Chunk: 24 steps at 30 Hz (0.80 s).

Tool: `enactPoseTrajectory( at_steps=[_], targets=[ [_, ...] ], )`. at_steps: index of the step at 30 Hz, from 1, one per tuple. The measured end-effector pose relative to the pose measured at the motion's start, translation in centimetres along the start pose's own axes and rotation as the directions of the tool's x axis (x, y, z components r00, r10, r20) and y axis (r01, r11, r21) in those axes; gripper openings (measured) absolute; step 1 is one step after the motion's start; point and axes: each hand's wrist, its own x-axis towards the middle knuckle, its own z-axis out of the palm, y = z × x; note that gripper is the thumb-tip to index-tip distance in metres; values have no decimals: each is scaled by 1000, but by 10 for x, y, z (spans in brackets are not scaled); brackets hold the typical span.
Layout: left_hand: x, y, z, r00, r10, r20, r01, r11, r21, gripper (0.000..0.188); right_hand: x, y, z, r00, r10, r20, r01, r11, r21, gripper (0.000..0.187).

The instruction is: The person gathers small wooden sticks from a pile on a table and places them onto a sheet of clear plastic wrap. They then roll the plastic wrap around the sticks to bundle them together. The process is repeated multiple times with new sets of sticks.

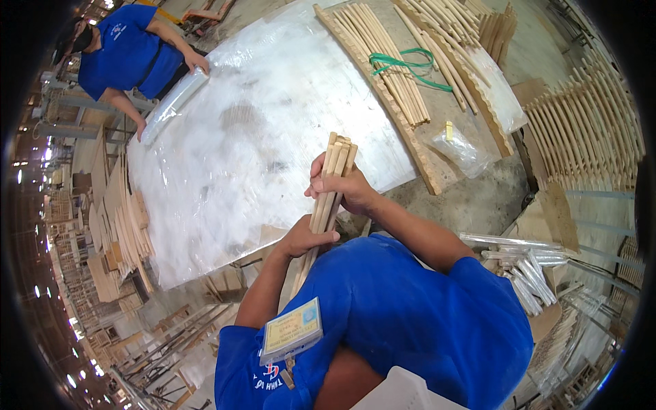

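Observation:
A small bundle of pale wooden dowels (pixel 332 164) stands tilted in front of my chest, its top ends pointing away from me. My right hand (pixel 344 188) wraps round the dowels near their upper ends. Lower down, my left hand (pixel 306 237) is closed on the same bundle, thumb across it. The dowels' lower ends pass down beside my blue shirt. Just beyond my hands lies a table covered with clear plastic film (pixel 273 109).
Across the table a co-worker in blue (pixel 137 51) holds a roll of clear film (pixel 174 102). More dowels (pixel 383 61) with green strapping (pixel 403 61) lie at the far right, near a clear plastic bag (pixel 459 150). Film-wrapped bundles (pixel 533 277) sit to my right.

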Motion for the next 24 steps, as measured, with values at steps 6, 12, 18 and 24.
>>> enactPoseTrajectory(
  at_steps=[6, 12, 18, 24],
  targets=[
    [-25, 17, -50, 857, -31, -515, 326, 806, 494, 42, 11, 2, -9, 990, 3, -143, -122, 539, -833, 46],
    [-63, 88, -61, 810, 101, -578, 569, 107, 816, 35, 43, 42, 46, 714, -334, 616, 582, -206, -786, 36],
    [-138, 120, -15, 266, 806, -529, -205, 583, 786, 61, 99, 46, 54, 723, -442, 532, 633, 115, -765, 30],
    [-152, 49, -61, 355, 501, -790, -603, 768, 216, 138, 97, 67, 86, 728, -466, 504, 665, 300, -683, 29]
  ],
)
